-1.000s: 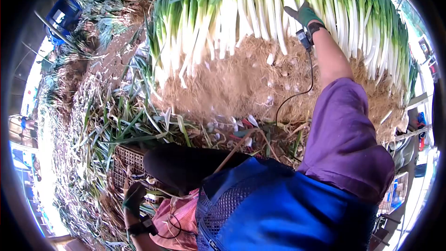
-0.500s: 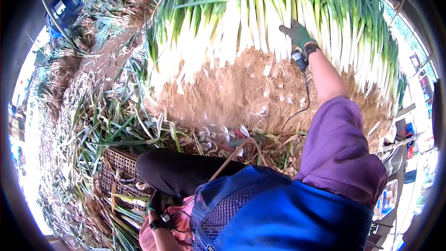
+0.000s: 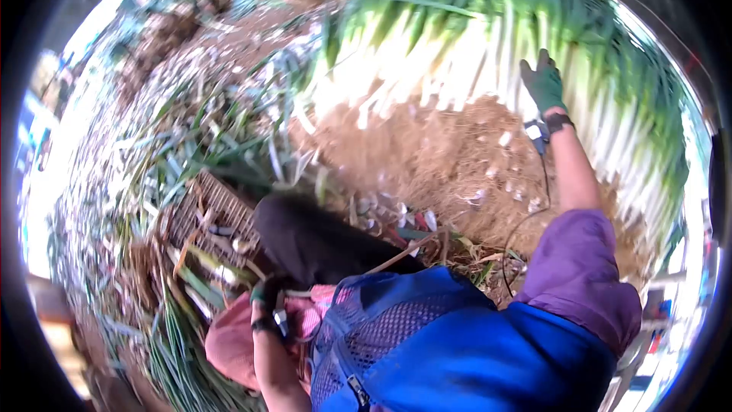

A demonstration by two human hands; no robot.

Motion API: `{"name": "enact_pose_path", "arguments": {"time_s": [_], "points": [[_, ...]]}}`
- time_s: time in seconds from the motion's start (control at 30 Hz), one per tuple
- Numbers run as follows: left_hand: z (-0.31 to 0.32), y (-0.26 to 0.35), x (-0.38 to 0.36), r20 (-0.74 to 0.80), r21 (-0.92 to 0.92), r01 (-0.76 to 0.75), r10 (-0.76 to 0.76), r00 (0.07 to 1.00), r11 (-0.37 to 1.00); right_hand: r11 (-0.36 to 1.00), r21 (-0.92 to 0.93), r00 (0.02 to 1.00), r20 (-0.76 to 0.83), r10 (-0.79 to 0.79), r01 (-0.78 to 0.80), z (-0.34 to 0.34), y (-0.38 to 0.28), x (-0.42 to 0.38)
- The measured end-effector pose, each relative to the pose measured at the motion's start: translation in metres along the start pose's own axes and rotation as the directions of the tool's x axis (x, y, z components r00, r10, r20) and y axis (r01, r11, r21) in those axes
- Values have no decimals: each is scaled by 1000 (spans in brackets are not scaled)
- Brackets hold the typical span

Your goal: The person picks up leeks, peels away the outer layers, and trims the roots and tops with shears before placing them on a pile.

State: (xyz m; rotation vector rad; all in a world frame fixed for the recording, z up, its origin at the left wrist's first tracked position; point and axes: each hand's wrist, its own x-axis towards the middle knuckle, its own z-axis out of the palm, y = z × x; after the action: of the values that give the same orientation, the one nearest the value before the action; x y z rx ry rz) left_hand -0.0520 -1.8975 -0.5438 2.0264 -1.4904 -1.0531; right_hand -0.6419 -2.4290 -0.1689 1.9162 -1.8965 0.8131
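Note:
A broad row of long green onions (image 3: pixel 488 53) lies across the top, white stems toward me and roots below. My right hand (image 3: pixel 544 85), in a green glove, rests on the white stems with its fingers spread and grips none of them. A small device with a cable (image 3: pixel 536 134) is strapped at that wrist. By my dark-trousered knee, my left hand (image 3: pixel 267 292), also gloved, is curled. A tan tube (image 3: pixel 404 253) runs over my leg toward it. What lies in its fingers is too dark and blurred to tell.
Brown roots and soil (image 3: pixel 427 145) spread below the row. To the left stands a brown plastic crate (image 3: pixel 221 210) with loose stalks on it. More green onions (image 3: pixel 179 355) lie at the lower left. Peeled leaves (image 3: pixel 175 130) litter the left side.
The view has swung, so the scene sits farther right and is blurred. My right hand has slid down the stems, its fingers more spread. My left hand remains beside my knee.

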Motion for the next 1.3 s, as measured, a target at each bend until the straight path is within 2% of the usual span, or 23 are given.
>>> {"name": "enact_pose_path", "arguments": {"time_s": [0.03,0.13,0.17,0.2,0.23,0.27,0.37,0.4,0.47,0.5,0.57,0.6,0.67,0.7,0.73,0.77,0.83,0.87,0.93,0.97,1.03,1.13,1.3], "points": [[5,-9,10,-54,232,-35,49,997,972,977,188,994,-4,-106,105,15,-19,-3],[-53,140,-32,-465,-19,96,-94,880,995,703,707,912,231,-340,84,38,-127,-50],[-51,135,-34,-634,-16,-16,2,773,1000,565,823,827,273,-492,65,45,-168,-77],[-62,148,-37,-575,-557,-108,-288,765,824,468,879,698,278,-660,92,33,-213,-108],[-74,162,-40,-466,-879,-287,-554,690,381,317,943,568,208,-796,100,16,-262,-145],[-86,185,-50,-554,-832,-381,-554,621,404,352,927,417,372,-829,-126,-3,-305,-178],[-105,226,-87,-667,-745,-450,-529,525,492,-27,995,187,-9,-982,-95,-4,-420,-285],[-108,239,-98,-688,-725,-503,-505,521,470,-422,669,-103,-461,-881,612,-14,-451,-296],[-107,244,-115,-756,-648,-494,-411,509,580,-183,983,-187,-179,-966,0,16,-518,-351],[-104,236,-123,-704,-671,-309,-448,551,674,176,877,-327,23,-945,-447,29,-550,-375],[-106,239,-143,-715,-536,-146,-355,602,832,540,350,-411,378,-829,-766,-17,-587,-406],[-107,234,-148,-746,-440,-93,-306,591,893,523,23,-431,535,-727,-852,-42,-606,-421],[-105,207,-156,-725,-340,-95,-196,661,936,387,470,-314,229,-922,-793,-23,-622,-443],[-126,216,-176,-657,-375,-139,-157,737,916,465,441,-358,306,-882,-767,-37,-631,-444],[-145,198,-188,-525,-331,-126,-71,848,935,313,709,-264,183,-947,-631,-34,-638,-450],[-160,181,-197,-552,-324,-49,-147,821,945,120,896,-162,55,-985,-428,-28,-646,-457],[-189,130,-218,-639,-488,-25,-338,691,872,395,678,-160,384,-909,-620,-2,-652,-475],[-203,89,-232,-666,-629,-102,-466,583,771,391,664,-128,409,-903,-637,2,-649,-477],[-230,-10,-261,-761,-573,133,-585,281,809,538,594,-194,543,-817,-598,13,-641,-484],[-239,-77,-282,-758,-567,208,-603,248,797,620,585,-204,621,-757,-523,21,-638,-488],[-263,-150,-318,-722,-559,418,-668,179,716,567,604,-268,515,-814,-561,53,-633,-506],[-291,-195,-341,-735,-515,660,-678,-11,547,644,172,-493,509,-706,-745,54,-662,-537],[-314,-259,-343,-642,-480,839,-754,-137,257,508,-99,-513,297,-805,-855,83,-730,-620]]}}
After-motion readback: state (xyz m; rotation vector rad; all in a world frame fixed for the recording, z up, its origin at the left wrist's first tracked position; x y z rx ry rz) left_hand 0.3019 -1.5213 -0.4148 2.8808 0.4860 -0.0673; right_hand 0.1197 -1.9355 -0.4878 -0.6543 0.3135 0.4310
